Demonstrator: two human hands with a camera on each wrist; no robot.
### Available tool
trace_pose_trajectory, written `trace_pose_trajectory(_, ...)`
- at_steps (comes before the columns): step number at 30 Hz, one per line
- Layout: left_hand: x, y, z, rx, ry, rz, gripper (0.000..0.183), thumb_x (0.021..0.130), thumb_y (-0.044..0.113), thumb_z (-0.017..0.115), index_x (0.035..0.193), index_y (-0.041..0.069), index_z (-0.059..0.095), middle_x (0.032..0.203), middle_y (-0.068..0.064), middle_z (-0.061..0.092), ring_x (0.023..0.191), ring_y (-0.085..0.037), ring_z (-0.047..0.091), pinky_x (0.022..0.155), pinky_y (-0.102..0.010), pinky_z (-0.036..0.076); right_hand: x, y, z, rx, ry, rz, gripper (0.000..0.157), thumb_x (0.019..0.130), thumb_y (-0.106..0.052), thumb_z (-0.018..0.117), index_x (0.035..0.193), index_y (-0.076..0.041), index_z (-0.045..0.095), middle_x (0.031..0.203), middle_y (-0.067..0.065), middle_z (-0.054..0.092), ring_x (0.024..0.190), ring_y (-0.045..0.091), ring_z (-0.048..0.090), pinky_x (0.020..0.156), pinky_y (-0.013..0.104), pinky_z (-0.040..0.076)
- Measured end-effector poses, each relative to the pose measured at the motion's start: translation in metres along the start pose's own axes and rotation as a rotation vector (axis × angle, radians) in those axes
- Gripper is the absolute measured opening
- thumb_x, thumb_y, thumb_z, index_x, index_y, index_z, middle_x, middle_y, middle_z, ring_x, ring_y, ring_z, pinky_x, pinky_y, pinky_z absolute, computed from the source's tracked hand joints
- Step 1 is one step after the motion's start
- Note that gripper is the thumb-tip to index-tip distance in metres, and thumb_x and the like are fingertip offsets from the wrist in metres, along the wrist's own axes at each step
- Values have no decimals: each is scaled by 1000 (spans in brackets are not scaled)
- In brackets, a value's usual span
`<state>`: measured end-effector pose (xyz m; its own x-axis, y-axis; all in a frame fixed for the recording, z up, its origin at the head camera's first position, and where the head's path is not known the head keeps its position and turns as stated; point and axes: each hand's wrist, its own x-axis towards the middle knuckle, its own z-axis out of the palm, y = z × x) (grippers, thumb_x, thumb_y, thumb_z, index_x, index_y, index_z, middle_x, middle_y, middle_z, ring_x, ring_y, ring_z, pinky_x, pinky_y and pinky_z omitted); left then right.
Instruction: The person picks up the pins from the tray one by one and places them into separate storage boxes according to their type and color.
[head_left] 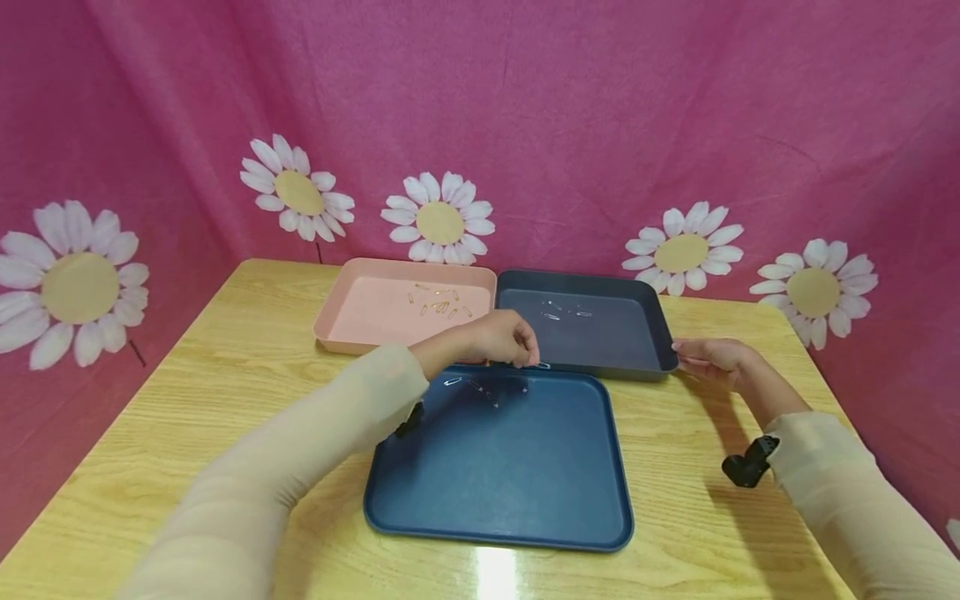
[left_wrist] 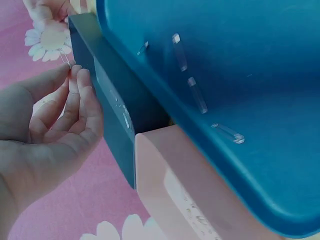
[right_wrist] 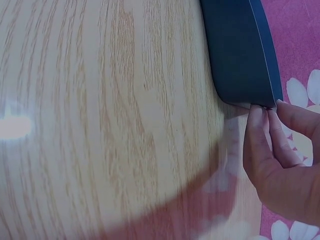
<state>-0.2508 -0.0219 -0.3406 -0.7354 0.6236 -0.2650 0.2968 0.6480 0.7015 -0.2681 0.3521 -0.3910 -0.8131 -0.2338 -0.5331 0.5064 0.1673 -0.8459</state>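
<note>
My left hand [head_left: 504,337] pinches a silver safety pin [head_left: 543,365] between thumb and fingertips, over the near wall of the dark grey tray [head_left: 600,343]. In the left wrist view the pin [left_wrist: 64,57] sticks out past the fingertips. Several silver pins [head_left: 583,313] lie inside the dark tray. My right hand [head_left: 716,360] grips that tray's right wall near its front corner, thumb at the rim and fingers against the outside [right_wrist: 257,117]. Nearer to me, the blue tray [head_left: 510,475] holds several silver safety pins [left_wrist: 197,95] toward its far left.
A pink tray [head_left: 360,312] with several gold-coloured safety pins [head_left: 440,307] stands left of the dark tray, side by side with it. All three trays are on a wooden table [head_left: 180,400]. A pink curtain [head_left: 555,125] with daisies hangs behind.
</note>
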Motion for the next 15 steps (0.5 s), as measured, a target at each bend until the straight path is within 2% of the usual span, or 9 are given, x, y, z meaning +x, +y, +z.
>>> trace_pose_trajectory(7,26,9,-11,93,30,-30,14,88,8,63,95,3,74,73,2,64,70,-8,55,63,-16,45,2,6,-1,10,15,8,24,94,-13,60,76,-26,70,81,-14,68,80,-2,65,77,17,57)
trace_pose_trajectory(15,52,20,-23,112,62,-67,17,89,10,62,100,2,73,80,1,65,72,-8,55,67,-19,46,1,4,-2,28,38,-1,28,95,-12,58,74,-26,70,79,-14,68,78,-2,66,76,17,57)
